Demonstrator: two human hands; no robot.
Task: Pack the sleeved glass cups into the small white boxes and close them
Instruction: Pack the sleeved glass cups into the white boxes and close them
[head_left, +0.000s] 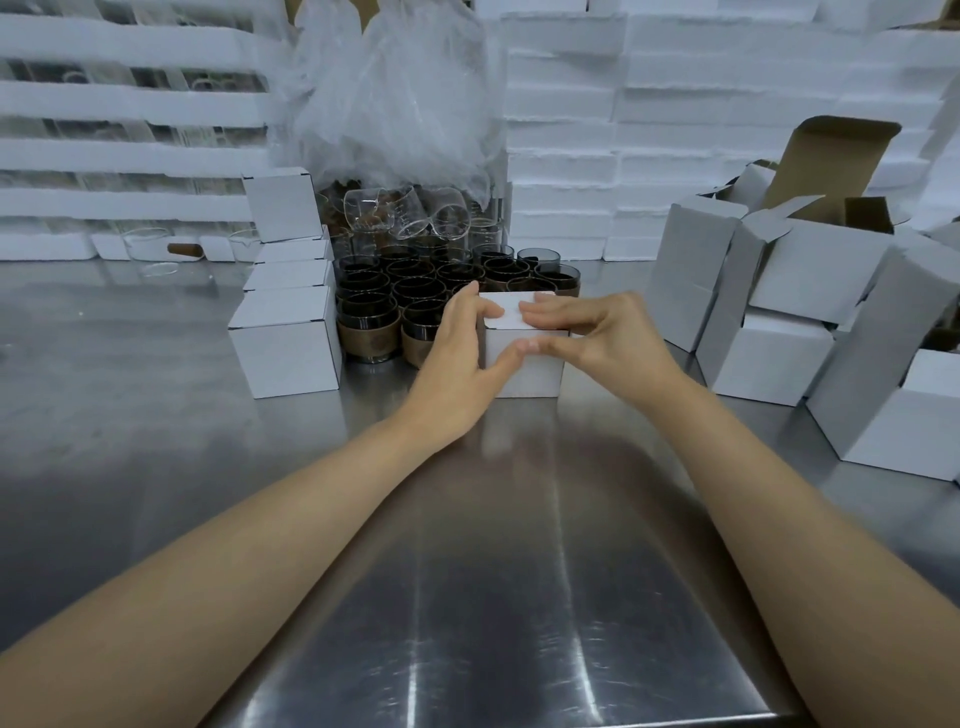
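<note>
Small white box (530, 374) on table (493, 571), centre, just before sleeved cups (369, 306). Left grip (457, 338), right grip (587, 325) both pinch lid edge, fingers on top, thumbs on front: likely tucking flap shut. Closed boxes (285, 348) stacked left, open boxes (810, 260) right

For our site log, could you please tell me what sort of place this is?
Probably a packing bench in a glassware workshop: sleeved cups massed on a steel table, stacked white boxes, foam trays behind.

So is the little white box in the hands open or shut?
Shut. The small white box has its lid flat, no flaps up; the left hand and right hand hold it.
</note>
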